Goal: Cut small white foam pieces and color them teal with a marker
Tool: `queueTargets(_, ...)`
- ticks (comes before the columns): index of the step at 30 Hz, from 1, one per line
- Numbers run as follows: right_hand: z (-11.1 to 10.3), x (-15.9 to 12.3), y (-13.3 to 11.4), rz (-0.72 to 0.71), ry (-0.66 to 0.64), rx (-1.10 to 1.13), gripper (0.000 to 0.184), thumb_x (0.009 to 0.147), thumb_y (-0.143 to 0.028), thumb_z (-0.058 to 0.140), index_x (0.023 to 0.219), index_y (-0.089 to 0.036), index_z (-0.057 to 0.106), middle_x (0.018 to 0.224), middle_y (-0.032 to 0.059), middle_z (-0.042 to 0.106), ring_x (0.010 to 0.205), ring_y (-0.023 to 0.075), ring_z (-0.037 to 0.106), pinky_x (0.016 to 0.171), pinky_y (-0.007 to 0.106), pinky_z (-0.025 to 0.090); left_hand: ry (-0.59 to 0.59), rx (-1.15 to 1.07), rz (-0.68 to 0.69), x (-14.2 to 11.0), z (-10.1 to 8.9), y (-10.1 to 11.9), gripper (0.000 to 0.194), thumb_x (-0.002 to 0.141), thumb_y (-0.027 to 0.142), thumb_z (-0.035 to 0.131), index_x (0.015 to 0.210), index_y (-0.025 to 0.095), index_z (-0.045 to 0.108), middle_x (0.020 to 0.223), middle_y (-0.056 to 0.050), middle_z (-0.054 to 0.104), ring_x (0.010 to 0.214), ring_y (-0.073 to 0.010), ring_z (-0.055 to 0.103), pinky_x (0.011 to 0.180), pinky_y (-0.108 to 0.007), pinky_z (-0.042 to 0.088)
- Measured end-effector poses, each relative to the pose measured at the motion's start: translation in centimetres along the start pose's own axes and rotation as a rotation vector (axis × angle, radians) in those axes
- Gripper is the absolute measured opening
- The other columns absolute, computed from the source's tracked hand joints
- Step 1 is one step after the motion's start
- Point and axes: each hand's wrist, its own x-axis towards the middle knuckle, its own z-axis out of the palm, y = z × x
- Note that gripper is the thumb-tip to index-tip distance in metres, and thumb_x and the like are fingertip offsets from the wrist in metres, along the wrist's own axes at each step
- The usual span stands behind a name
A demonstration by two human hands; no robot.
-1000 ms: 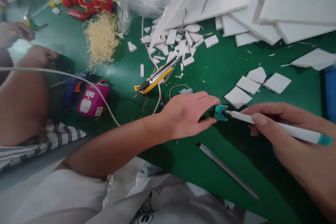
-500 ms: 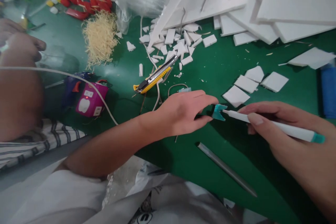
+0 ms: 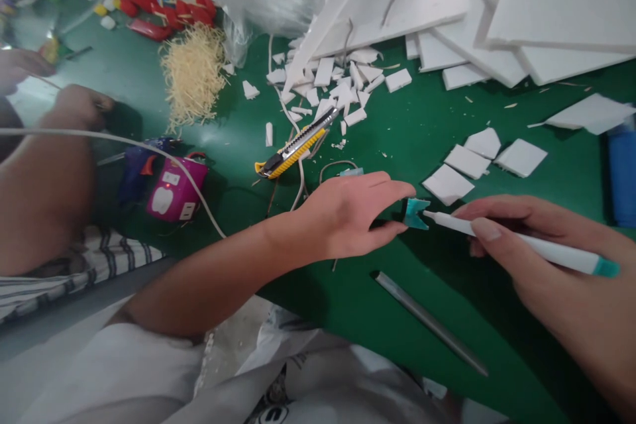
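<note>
Between the thumb and fingers of my left hand is a small teal piece with a notch on its right side. My right hand is closed around a white marker pen with a teal end. Its tip meets or nearly meets the notched edge of the teal piece. Just beyond my right hand lie several white foam pieces. A grey metal rod rests on the green table nearer my body.
A yellow utility knife lies beside a heap of white foam scraps. Large foam sheets are stacked at the back right. A pink box and a white cable are on the left, near another person's hands.
My hands, the teal piece and the marker pen hold nearly the same position. On the left, the other person's near hand has moved right, and their other hand now shows.
</note>
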Motion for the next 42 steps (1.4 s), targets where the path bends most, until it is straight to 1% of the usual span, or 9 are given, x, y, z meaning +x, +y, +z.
queueTargets(3,0.0,0.1,0.1,0.011,0.012,-0.009,0.006,0.076,-0.030,0.070,0.071,-0.029,0.074,0.062,-0.0028,0.067,0.056,0.0131,0.061,0.054,0.025,0.050,-0.037,0.010,-0.009,0.0,-0.1,0.1,0.035,0.093,0.030,0.061,0.125,0.019,0.059,0.089,-0.002,0.064,0.080,-0.0150,0.063,0.073,-0.024,0.046)
queueTargets(9,0.2,0.1,0.4,-0.019,0.026,-0.046,0.009,0.076,-0.032,0.070,0.071,-0.028,0.074,0.065,-0.0018,0.069,0.056,0.0140,0.062,0.052,0.025,0.051,-0.053,-0.080,-0.021,0.2,-0.4,-0.2,0.033,0.090,0.021,0.059,0.122,0.018,0.059,0.089,-0.002,0.065,0.078,-0.0136,0.062,0.072,-0.024,0.047)
queueTargets(16,0.7,-0.3,0.4,0.000,0.056,0.034,0.005,0.075,-0.028,0.072,0.071,-0.028,0.074,0.072,-0.0028,0.073,0.066,0.0142,0.068,0.064,0.023,0.056,0.018,0.012,-0.007,0.4,0.2,-0.2,0.025,0.094,0.022,0.054,0.116,0.017,0.065,0.078,0.001,0.061,0.070,-0.0130,0.059,0.068,-0.024,0.043)
queueTargets(19,0.7,-0.4,0.5,-0.022,0.042,0.017,0.003,0.074,-0.029,0.073,0.072,-0.028,0.075,0.073,-0.0037,0.074,0.063,0.0134,0.067,0.059,0.023,0.055,0.020,0.023,-0.013,0.4,0.4,-0.2,0.026,0.094,0.023,0.052,0.116,0.018,0.065,0.076,0.001,0.061,0.071,-0.0134,0.059,0.070,-0.023,0.044)
queueTargets(22,1.0,-0.6,0.6,-0.026,0.087,0.021,0.004,0.076,-0.031,0.073,0.073,-0.029,0.074,0.073,-0.0040,0.073,0.064,0.0134,0.066,0.060,0.025,0.054,0.026,0.024,-0.016,0.4,0.5,-0.2,0.026,0.094,0.023,0.052,0.116,0.018,0.065,0.075,0.001,0.061,0.072,-0.0135,0.060,0.072,-0.023,0.045)
queueTargets(28,1.2,-0.8,0.3,-0.048,0.101,-0.032,0.005,0.079,-0.028,0.070,0.074,-0.028,0.073,0.071,-0.0040,0.071,0.058,0.0118,0.061,0.055,0.024,0.049,0.019,-0.003,-0.021,0.2,0.3,-0.3,0.027,0.095,0.020,0.049,0.119,0.019,0.062,0.078,0.001,0.062,0.075,-0.0132,0.061,0.073,-0.023,0.045)
queueTargets(34,0.4,-0.4,0.3,0.021,0.011,0.053,0.004,0.074,-0.028,0.072,0.072,-0.030,0.075,0.069,-0.0047,0.071,0.061,0.0130,0.064,0.057,0.024,0.051,0.032,-0.044,-0.003,0.3,0.1,-0.3,0.027,0.095,0.017,0.050,0.117,0.020,0.064,0.081,0.001,0.064,0.077,-0.0113,0.062,0.071,-0.020,0.044)
queueTargets(37,0.6,-0.4,0.5,0.016,0.039,0.060,0.003,0.073,-0.029,0.073,0.071,-0.030,0.074,0.070,-0.0048,0.072,0.058,0.0116,0.062,0.054,0.023,0.049,0.005,-0.062,-0.009,0.2,0.1,-0.1,0.028,0.094,0.018,0.050,0.118,0.021,0.063,0.083,0.001,0.064,0.078,-0.0118,0.063,0.072,-0.021,0.045)
queueTargets(42,0.9,-0.8,0.7,-0.077,0.040,-0.001,0.006,0.077,-0.034,0.072,0.074,-0.030,0.074,0.069,-0.0043,0.071,0.055,0.0121,0.059,0.052,0.025,0.048,0.006,-0.054,-0.012,0.0,0.2,0.1,0.036,0.090,0.024,0.059,0.125,0.020,0.058,0.090,-0.001,0.065,0.083,-0.0143,0.064,0.076,-0.024,0.048)
